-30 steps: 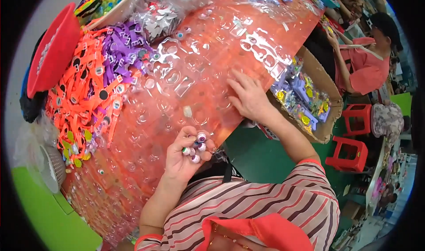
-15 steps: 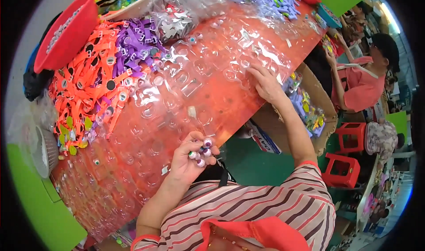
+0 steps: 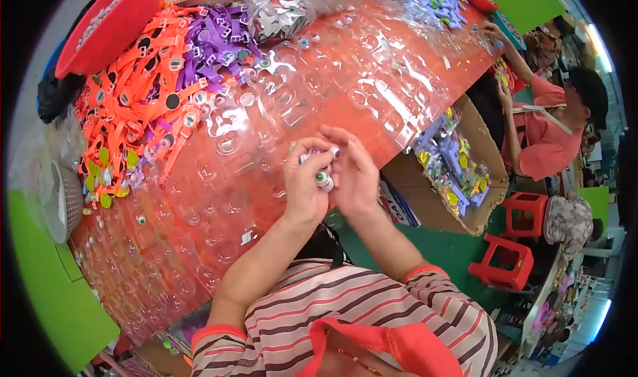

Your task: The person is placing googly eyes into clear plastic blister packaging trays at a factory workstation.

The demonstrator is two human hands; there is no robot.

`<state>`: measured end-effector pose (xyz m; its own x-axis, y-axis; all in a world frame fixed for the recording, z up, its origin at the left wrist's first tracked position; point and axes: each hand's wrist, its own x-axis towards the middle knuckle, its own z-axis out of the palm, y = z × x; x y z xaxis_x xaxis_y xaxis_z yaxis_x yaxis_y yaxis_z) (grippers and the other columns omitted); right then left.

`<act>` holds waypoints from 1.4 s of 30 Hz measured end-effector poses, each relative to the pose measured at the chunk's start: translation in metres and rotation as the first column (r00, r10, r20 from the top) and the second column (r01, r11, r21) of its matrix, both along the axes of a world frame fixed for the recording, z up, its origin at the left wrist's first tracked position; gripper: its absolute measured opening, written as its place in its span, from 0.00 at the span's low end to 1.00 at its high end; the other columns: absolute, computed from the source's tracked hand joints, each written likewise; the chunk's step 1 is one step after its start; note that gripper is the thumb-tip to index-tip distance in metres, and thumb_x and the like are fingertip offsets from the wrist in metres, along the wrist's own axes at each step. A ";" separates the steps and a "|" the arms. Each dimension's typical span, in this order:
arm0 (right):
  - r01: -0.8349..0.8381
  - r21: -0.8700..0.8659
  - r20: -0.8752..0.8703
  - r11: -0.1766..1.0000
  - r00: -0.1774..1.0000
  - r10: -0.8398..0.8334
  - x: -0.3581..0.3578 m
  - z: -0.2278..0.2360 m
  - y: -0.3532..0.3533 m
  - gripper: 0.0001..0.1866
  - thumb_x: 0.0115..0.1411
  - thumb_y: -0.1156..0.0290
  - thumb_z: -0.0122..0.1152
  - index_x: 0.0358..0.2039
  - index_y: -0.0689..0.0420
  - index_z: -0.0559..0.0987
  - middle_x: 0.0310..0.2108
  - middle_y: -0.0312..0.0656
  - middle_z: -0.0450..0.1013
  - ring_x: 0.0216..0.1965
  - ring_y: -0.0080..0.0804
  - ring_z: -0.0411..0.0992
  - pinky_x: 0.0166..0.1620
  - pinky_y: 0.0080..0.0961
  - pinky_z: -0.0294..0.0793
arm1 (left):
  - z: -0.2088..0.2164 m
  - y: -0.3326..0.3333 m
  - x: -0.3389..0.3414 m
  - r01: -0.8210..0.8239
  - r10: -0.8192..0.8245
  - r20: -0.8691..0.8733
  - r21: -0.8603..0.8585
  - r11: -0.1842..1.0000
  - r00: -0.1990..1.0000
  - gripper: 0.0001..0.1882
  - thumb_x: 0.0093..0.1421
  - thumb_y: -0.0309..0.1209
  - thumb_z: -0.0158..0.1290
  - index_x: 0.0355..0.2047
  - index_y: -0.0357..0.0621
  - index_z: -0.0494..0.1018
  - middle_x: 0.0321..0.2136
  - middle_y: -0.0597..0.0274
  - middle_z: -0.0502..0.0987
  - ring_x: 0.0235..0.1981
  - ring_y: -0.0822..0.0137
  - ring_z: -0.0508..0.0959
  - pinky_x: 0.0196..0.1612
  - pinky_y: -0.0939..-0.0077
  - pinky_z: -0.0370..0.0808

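Note:
Several small eyeball-patterned balls [image 3: 322, 178] are in my left hand [image 3: 304, 194], whose fingers curl round them. One shows a green iris; others look white and purple and are partly hidden by the fingers. My right hand [image 3: 359, 177] is cupped close against the left, fingers stretched and slightly apart beside the balls. I cannot make out anything gripped in it. Both hands are above the near edge of the red table, over clear moulded plastic blister trays [image 3: 229, 141]. A loose green-iris eyeball [image 3: 141, 220] sits among the trays at the left.
Orange watch straps [image 3: 143, 84] and purple ones [image 3: 216, 41] lie heaped at far left, beside a red basin [image 3: 109, 24]. A cardboard box [image 3: 482, 217] of bagged toys stands right of the table. Red stools [image 3: 505, 260] and another person [image 3: 548, 127] are further right.
My right hand has come back from the trays at the right to meet my left. The left hand, still holding the balls, has risen slightly forward and turned over them.

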<state>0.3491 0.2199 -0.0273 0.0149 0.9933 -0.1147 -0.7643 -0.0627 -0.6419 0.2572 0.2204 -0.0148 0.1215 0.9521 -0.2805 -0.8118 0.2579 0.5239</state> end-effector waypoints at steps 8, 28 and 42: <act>0.032 -0.139 -0.313 0.990 0.947 -0.074 -0.027 0.001 0.017 0.20 0.64 0.61 0.42 0.48 0.63 0.69 0.49 0.49 0.68 0.50 0.38 0.67 0.54 0.32 0.66 | 0.003 0.013 0.000 -0.159 0.252 -0.337 0.279 0.947 0.907 0.09 0.45 0.12 0.43 0.23 0.37 0.69 0.29 0.61 0.74 0.23 0.77 0.69 0.25 0.86 0.66; 0.110 -0.148 -0.159 0.983 0.978 -0.133 0.059 0.005 0.102 0.10 0.58 0.81 0.50 0.41 0.62 0.70 0.35 0.45 0.71 0.31 0.29 0.71 0.16 0.13 0.58 | 0.030 0.012 -0.071 0.026 -0.012 0.419 -0.028 0.999 0.908 0.09 0.50 0.17 0.50 0.32 0.41 0.73 0.33 0.52 0.75 0.39 0.54 0.74 0.35 0.65 0.73; 0.361 0.201 0.363 0.911 0.836 -0.411 0.099 -0.032 0.172 0.11 0.52 0.87 0.50 0.36 0.64 0.75 0.32 0.42 0.73 0.31 0.28 0.73 0.28 0.22 0.73 | 0.000 -0.050 -0.097 0.010 0.035 0.338 -0.130 0.991 0.940 0.09 0.52 0.17 0.47 0.32 0.42 0.72 0.34 0.52 0.76 0.39 0.55 0.74 0.34 0.64 0.73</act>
